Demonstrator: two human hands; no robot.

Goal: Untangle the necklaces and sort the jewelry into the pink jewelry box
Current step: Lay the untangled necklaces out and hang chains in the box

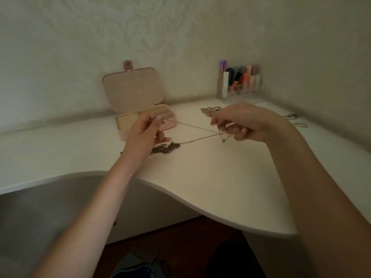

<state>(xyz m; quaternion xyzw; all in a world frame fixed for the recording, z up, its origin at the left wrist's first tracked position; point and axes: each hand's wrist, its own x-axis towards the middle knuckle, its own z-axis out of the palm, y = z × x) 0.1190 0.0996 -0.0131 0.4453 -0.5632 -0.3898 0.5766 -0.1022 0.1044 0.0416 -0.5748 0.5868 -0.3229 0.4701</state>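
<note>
A thin pale chain [192,126] is stretched taut between my two hands above the white desk [210,177]. My left hand [146,131] pinches one end in front of the open pink jewelry box [132,91]. My right hand [243,122] pinches the other end. A darker chain [202,138] runs from my right hand down to a tangled heap of necklaces [166,147] lying on the desk by my left wrist. The box lid stands upright, showing cream compartments inside.
A pile of rings and small jewelry [209,111] lies behind my right hand. More chains [296,119] lie at the far right. A clear organizer with cosmetic tubes [241,83] stands in the corner. The desk's curved front edge [180,192] cuts inward.
</note>
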